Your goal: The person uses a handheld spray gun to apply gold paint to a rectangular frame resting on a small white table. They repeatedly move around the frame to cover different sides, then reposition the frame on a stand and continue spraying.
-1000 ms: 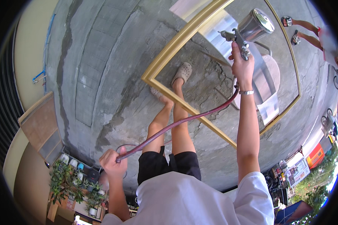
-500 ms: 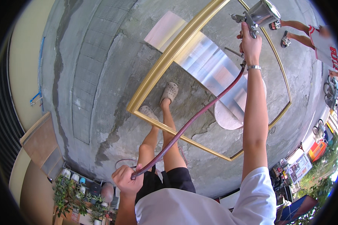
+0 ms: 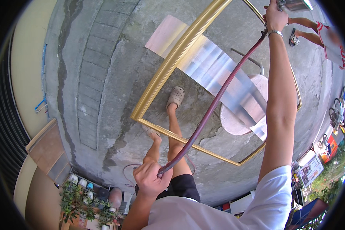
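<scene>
Curving from the lower centre to the upper right of the view, a smooth, dark red hose (image 3: 209, 111) is grasped by the left hand (image 3: 152, 179), its fingers curled into a fist. At the upper right, a shiny metal spray gun (image 3: 298, 4), cut off by the view's edge, is held in the right hand (image 3: 276, 18). Across the centre, a long, flat panel (image 3: 218, 69), streaked pink, yellow and silvery blue, is crossed by a ridged, angular gold frame (image 3: 170, 63). A round, pale seat (image 3: 234, 122) is partly covered by the panel. Rough, cracked grey concrete (image 3: 119, 73) is seen below.
</scene>
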Motion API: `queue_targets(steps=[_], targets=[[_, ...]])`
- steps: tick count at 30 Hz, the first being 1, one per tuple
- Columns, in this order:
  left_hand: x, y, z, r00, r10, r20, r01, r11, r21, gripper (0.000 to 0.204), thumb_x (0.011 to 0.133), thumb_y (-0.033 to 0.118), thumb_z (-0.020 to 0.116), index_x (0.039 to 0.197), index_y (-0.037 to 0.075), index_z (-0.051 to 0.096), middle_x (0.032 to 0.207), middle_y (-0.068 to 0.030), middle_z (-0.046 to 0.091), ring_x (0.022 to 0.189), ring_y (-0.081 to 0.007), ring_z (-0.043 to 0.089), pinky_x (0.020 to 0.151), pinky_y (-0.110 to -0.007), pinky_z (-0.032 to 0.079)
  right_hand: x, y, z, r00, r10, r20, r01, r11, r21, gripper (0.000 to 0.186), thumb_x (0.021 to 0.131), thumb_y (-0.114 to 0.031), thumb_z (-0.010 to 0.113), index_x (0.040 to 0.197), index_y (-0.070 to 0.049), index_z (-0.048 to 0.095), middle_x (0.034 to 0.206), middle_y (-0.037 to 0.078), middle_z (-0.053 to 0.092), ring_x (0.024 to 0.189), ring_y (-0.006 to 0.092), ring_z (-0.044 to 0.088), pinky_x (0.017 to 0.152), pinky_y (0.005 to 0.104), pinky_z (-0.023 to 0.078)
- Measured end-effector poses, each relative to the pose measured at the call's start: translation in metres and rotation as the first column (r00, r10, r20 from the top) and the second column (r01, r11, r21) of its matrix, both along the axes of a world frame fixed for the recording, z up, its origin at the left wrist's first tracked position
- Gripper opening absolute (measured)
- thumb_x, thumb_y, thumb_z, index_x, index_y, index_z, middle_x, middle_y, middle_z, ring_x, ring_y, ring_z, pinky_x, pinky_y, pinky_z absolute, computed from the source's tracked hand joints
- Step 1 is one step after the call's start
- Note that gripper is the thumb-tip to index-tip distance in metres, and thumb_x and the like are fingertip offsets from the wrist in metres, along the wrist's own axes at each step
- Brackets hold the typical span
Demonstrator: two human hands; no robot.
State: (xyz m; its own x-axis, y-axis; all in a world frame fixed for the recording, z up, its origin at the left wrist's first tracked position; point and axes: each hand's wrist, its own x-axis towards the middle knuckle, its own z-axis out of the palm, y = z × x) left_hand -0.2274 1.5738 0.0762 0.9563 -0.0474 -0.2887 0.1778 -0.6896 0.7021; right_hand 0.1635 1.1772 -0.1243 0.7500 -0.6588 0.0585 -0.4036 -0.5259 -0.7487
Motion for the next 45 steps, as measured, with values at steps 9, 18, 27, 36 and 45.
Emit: queue_targets(steps=[9,18,27,36,45], targets=[[-0.04,0.04,0.006,1.0,-0.007,0.002,0.007,0.999,0.047,0.048,0.079,0.012,0.078,0.057,0.007,0.036,0.051,-0.0088,0.038,0.043,-0.0291,0.044,0.043,-0.039,0.032,-0.071,0.043,0.04,0.848,0.365,-0.385,-0.386,0.922,0.024,0.058,0.091,-0.056,0.067,0.084,0.001,0.074,0.063,0.008,0.068,0.043,0.016,0.058,0.044,0.0327,0.046],[-0.135,0.18,-0.003,0.998,0.056,-0.013,-0.05,0.961,0.271,0.048,0.082,0.016,0.079,0.058,0.008,0.038,0.052,-0.0093,0.041,0.047,-0.0318,0.048,0.046,-0.043,0.034,-0.252,0.185,0.084,0.777,0.543,-0.319,-0.497,0.84,0.219,0.055,0.094,-0.051,0.068,0.08,0.002,0.069,0.062,0.006,0.063,0.05,0.0133,0.058,0.048,0.0323,0.046],[-0.265,0.356,-0.073,0.999,0.022,-0.037,-0.008,0.937,0.348,0.044,0.085,0.021,0.077,0.061,0.005,0.042,0.059,-0.0124,0.047,0.057,-0.0365,0.052,0.053,-0.047,0.039,-0.454,0.36,0.106,0.669,0.678,-0.304,-0.581,0.733,0.355,0.032,0.095,-0.029,0.071,0.097,0.003,0.071,0.069,0.021,0.066,0.062,0.0323,0.067,0.063,0.0405,0.052],[-0.357,0.449,-0.135,0.836,0.14,-0.53,0.226,0.793,0.566,0.05,0.079,0.031,0.079,0.122,0.013,0.06,0.135,-0.0176,0.053,0.128,-0.0351,0.05,0.107,-0.045,0.043,-0.654,0.455,0.26,0.825,0.54,-0.165,-0.444,0.801,0.401,0.024,0.093,-0.021,0.071,0.099,0.001,0.066,0.083,0.02,0.065,0.071,0.0368,0.063,0.069,0.0396,0.051],[-0.316,0.281,-0.008,0.708,-0.5,-0.498,-0.109,0.62,-0.777,0.043,0.109,0.035,0.041,0.133,0.004,0.059,0.133,-0.0104,0.062,0.125,-0.0176,0.057,0.11,-0.038,0.041,-0.757,0.508,0.352,0.966,0.117,0.229,-0.18,0.943,0.28,0.036,0.096,-0.025,0.069,0.118,0.002,0.059,0.1,0.021,0.064,0.09,0.0342,0.065,0.078,0.0409,0.05]])
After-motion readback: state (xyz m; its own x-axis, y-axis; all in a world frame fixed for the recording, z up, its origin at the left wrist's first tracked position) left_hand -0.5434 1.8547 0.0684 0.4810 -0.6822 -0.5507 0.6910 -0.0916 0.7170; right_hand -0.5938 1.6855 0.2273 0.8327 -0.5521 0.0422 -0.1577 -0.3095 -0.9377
